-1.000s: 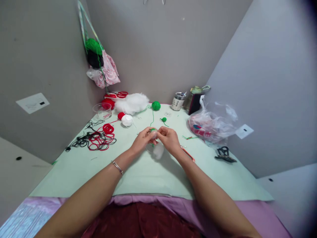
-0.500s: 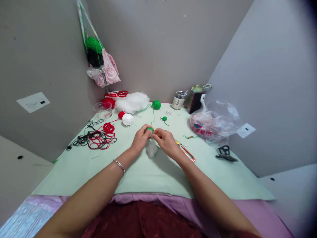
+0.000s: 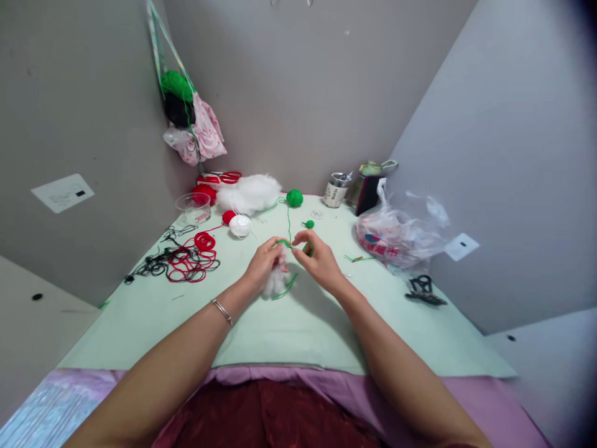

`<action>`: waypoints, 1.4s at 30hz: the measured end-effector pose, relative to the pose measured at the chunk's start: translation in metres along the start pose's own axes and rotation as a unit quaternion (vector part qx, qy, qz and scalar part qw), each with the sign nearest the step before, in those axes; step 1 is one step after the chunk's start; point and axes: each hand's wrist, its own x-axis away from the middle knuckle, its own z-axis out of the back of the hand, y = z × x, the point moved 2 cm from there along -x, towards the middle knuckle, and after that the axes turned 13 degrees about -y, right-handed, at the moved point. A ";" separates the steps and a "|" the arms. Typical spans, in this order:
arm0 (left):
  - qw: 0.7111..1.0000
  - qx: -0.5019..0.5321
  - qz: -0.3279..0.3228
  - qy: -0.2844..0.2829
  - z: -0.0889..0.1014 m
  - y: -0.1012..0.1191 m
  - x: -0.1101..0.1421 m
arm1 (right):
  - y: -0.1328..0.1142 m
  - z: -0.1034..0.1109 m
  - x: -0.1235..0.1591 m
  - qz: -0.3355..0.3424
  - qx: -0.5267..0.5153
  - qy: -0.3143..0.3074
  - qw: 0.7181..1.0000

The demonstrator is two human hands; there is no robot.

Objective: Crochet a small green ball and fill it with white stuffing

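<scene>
My left hand is closed round a tuft of white stuffing just above the pale green table top. My right hand pinches a green yarn strand that runs across to the left hand; a loose green tail hangs below the stuffing. Both hands meet over the middle of the table. A silver bangle sits on my left wrist.
Tangled red and black yarn lies at left, with a white ball, a stuffing pile, a green ball and a plastic cup behind. At right are a plastic bag, black scissors and a tin.
The white stuffing has shifted left into my left hand. My right hand has drawn away up and to the right, pulling green yarn out, and now hides the orange tool that showed by its wrist.
</scene>
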 end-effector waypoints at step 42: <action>0.994 -0.099 -0.048 -0.027 -0.007 0.008 0.004 | 0.018 -0.003 -0.006 -0.064 0.067 -0.006 0.996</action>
